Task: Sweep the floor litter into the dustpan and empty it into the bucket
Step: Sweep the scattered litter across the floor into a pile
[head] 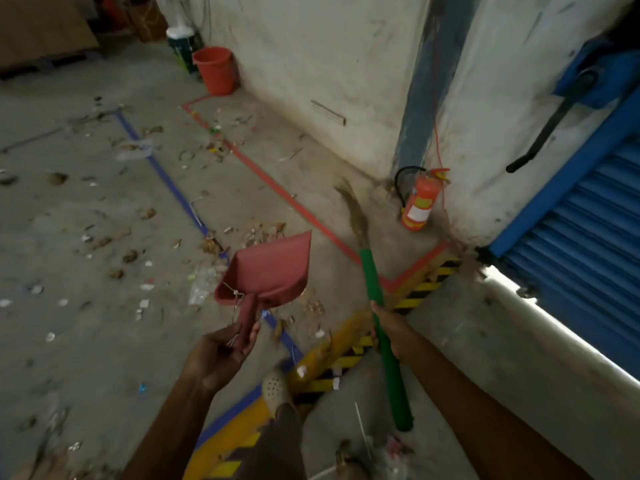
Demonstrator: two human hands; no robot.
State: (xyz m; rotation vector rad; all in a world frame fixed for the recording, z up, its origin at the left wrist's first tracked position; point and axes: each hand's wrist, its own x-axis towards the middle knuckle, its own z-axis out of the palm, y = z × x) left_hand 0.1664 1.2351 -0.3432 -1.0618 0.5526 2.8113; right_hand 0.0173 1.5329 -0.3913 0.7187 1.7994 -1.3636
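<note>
Left hand [221, 355]: closed around the handle of the red dustpan [268, 268]; fingers wrapped, thumb along the handle's side.
Dustpan: held up in the air, clear of the floor, its open mouth pointing away from the person, towards the red floor line [277, 187]. Looks empty from this angle.
Right hand [389, 332]: clenched on the green handle of the broom [379, 317], roughly at mid-handle.
Broom: raised, bristles blurred, just on the wall side of the red floor line; the handle's butt end points back towards the person.
Litter [256, 232]: dry leaves, paper scraps and bits of plastic lie scattered on the concrete, mostly on the far side of the red floor line from the wall, with a denser patch just beyond the dustpan.
Bucket [214, 69]: orange, upright against the wall at the far end of the red floor line, well apart from both hands.
Fire extinguisher [419, 202]: stands in the wall corner, near the broom bristles.
Foot [277, 393]: in a pale perforated shoe, on the blue line below the dustpan.
</note>
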